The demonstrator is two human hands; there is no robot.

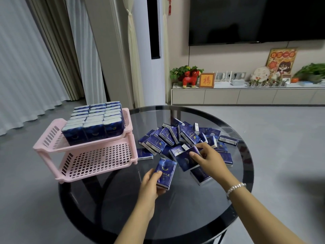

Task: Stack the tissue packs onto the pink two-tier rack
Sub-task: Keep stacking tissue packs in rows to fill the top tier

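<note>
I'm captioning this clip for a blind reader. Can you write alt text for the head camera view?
A person's left hand holds one blue tissue pack while the right hand grips another from a loose pile on a round glass table. Beside it, a pink two-tier rack has its top tier filled and its bottom tier bare.

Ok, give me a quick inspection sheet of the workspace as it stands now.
Surface: round dark glass table, rack at its left edge.
Job's things: pink two-tier rack; top tier filled with upright tissue packs, bottom tier bare; loose pile of packs mid-table.
Clutter: nothing seen besides the packs.
Grippers: left hand holds one pack; right hand grips another pack at the pile.
Cables: nothing seen on the table.
Surroundings: curtains, wall TV, low cabinet with plants and ornaments.
</note>
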